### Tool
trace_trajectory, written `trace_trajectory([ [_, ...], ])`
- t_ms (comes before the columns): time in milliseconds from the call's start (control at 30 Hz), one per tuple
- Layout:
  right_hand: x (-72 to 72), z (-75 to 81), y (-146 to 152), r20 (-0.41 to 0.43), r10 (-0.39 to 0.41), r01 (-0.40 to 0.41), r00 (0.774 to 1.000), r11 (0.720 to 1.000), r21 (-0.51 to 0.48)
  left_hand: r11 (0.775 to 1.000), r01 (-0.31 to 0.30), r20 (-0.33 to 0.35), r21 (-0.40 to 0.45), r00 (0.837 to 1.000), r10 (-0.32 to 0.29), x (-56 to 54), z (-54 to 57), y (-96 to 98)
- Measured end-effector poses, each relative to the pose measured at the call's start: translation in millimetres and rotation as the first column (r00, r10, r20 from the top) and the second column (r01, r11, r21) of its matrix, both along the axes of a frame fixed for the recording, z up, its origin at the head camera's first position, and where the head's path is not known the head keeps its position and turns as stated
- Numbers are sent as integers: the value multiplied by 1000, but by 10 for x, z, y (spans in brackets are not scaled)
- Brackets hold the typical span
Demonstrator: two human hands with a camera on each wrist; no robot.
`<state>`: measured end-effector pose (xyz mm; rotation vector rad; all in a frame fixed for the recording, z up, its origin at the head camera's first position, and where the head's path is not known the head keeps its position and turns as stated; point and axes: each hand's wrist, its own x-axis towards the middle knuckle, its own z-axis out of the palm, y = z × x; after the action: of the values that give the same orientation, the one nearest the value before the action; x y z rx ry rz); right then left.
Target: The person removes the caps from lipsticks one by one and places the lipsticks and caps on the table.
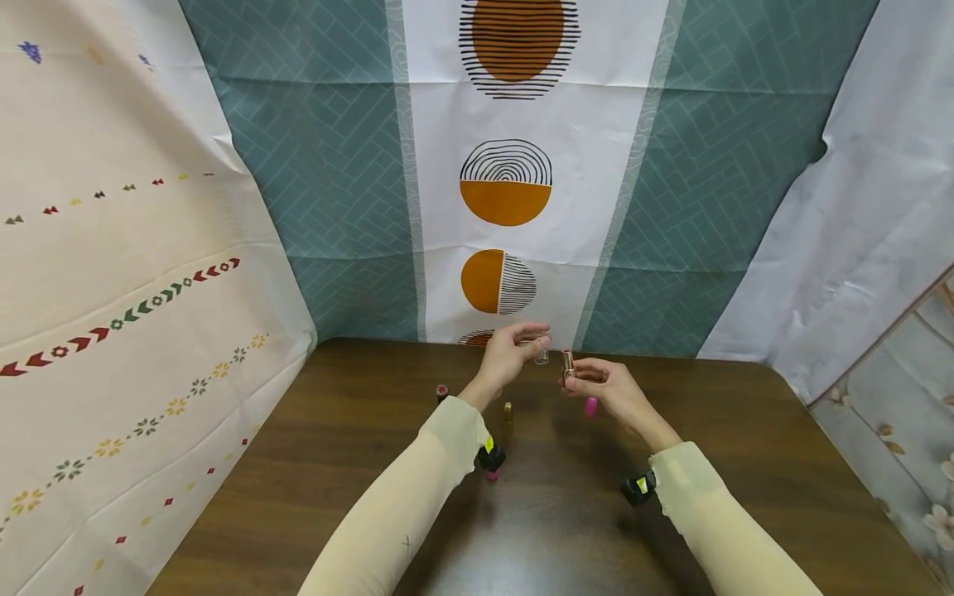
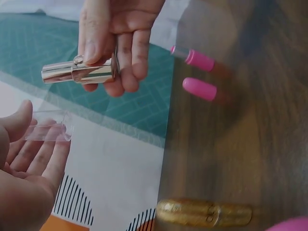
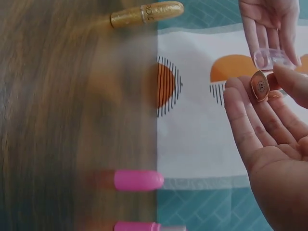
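Observation:
Between thumb and fingertips, my left hand (image 1: 507, 356) pinches a clear see-through lipstick cap (image 2: 55, 126). To its right, the right hand (image 1: 607, 387) holds a shiny gold lipstick (image 2: 89, 73) by its base, with the thumb on one side and fingers behind. The lipstick stands upright in the head view, a bit of red showing at its top (image 1: 568, 353). A small gap separates cap and lipstick there. In the right wrist view the lipstick's flat base (image 3: 261, 86) faces the camera. Both hands are above the table's far part.
A pink cap (image 2: 199, 89) and an uncapped pink lipstick (image 2: 199, 59) stand near the right hand. One glittery gold lipstick tube (image 1: 508, 411) stands mid-table, and a dark tube with a reddish top (image 1: 442, 391) is left of it. Another pink item (image 1: 492, 475) shows by the left wrist.

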<state>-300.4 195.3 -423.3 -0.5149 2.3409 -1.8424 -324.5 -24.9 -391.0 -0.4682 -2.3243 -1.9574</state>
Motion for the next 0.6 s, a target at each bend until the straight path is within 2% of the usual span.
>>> trace_trajectory([
  [200, 87, 66, 161, -58, -19, 24, 998, 997, 75, 1000, -12, -28, -25, 1000, 11, 117, -50, 119],
  [367, 151, 84, 282, -102, -31, 45, 994, 990, 132, 998, -16, -41, -58, 999, 14, 250, -141, 260],
  [600, 252, 27, 464, -129, -47, 65, 991, 988, 141, 998, 11, -39, -62, 999, -13, 405, -311, 442],
])
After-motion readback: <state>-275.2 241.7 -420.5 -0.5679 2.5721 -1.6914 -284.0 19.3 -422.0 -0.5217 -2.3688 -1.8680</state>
